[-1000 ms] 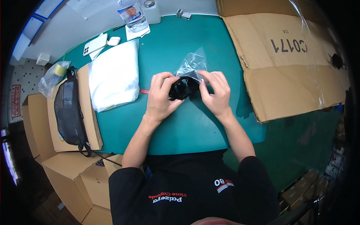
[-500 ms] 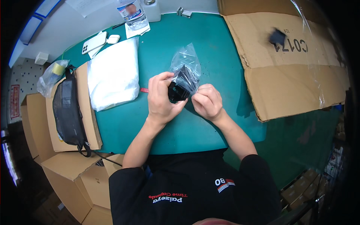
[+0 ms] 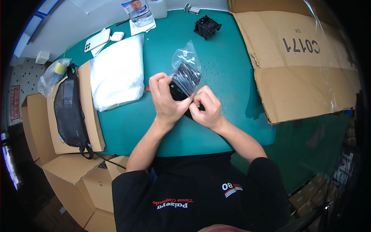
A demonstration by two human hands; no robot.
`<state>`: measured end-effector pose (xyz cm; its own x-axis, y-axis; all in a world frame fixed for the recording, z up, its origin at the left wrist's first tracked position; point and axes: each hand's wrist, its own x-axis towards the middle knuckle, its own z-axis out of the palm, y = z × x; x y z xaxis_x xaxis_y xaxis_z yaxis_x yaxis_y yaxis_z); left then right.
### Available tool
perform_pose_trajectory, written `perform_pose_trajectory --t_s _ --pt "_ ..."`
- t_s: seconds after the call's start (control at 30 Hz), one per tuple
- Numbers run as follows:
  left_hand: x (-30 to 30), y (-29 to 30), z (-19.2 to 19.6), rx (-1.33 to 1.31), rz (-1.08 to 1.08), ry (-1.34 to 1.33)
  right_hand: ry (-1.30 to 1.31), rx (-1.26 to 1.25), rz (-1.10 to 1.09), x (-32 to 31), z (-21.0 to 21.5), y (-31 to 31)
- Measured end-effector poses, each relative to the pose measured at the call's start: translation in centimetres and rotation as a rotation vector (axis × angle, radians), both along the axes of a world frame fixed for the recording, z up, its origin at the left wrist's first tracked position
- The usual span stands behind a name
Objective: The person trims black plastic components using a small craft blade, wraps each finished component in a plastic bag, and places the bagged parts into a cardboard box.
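Nearest, in front of the black shirt point(image 3: 201, 193), both hands are held close together above the green table point(image 3: 189, 141). The left hand point(image 3: 167, 101) is half closed, and the black part point(image 3: 177, 92) is gripped from its left side by the thumb and the curled fingers. The right hand point(image 3: 207, 107) is nearly closed; the edge of the clear bag point(image 3: 187, 54) seems to be pinched by thumb and forefinger, though the exact contact is covered partly. From here, it is judged that the thin film could be torn if it is pulled hard over a corner of the part, or it could be lost from the pinch, because it is smooth. The part could also be dropped if the left grip is loosened too much. It is located between the two hands, closer to the left one, with the bag spread over its far side and the bag's tip pointed away. Farther to the left, a white package point(image 3: 118, 73) is placed, and behind it a phone point(image 3: 97, 40) is seen. Well beyond the hands, an uncovered block point(image 3: 207, 27), also black, is seen; whether it is rested on the table cannot be told. To the right, brown cardboard point(image 3: 297, 89) is laid.
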<state>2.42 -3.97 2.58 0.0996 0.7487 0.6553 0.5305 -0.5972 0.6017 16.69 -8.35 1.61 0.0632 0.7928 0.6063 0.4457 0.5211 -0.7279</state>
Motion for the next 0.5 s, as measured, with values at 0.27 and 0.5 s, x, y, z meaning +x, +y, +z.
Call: perform_pose_trajectory --t_s 0.27,0.5 --pt "-0.4 0.1 -0.4 -0.05 0.015 -0.097 -0.049 -0.246 -0.018 -0.1 -0.2 0.5" --pt "0.0 0.0 -1.5 -0.161 -0.078 -0.307 0.129 -0.343 -0.063 -1.2 -0.2 0.9"
